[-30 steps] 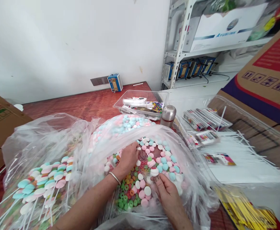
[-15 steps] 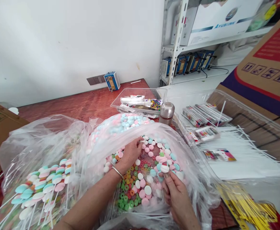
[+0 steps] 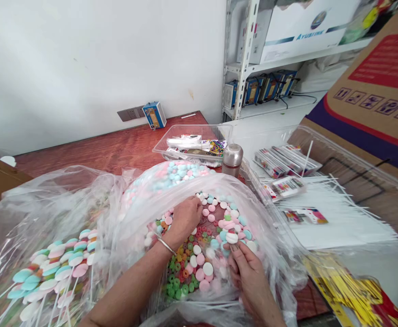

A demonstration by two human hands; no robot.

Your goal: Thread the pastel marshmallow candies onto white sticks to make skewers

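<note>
My right hand is closed in a pinch just below a marshmallow skewer, with white, pink and green pieces stacked on it; its stick is hidden by my fingers. Farther back, my left hand, with a bangle on the wrist, reaches into loose flat marshmallows. Its fingers are curled and their tips mostly hidden, so what they hold cannot be made out. Around and below my hands lie gummy rings in green, orange and red, inside an opened clear plastic bag.
Finished marshmallow skewers lie on plastic at the left. A metal flask and a clear bin stand behind. On the right are white sticks, yellow twist ties and a large carton.
The view has shifted slightly, moving everything a little left. My left hand has turned so its back faces me more, hiding the fingertips. My right hand keeps its pinch on the skewer.
</note>
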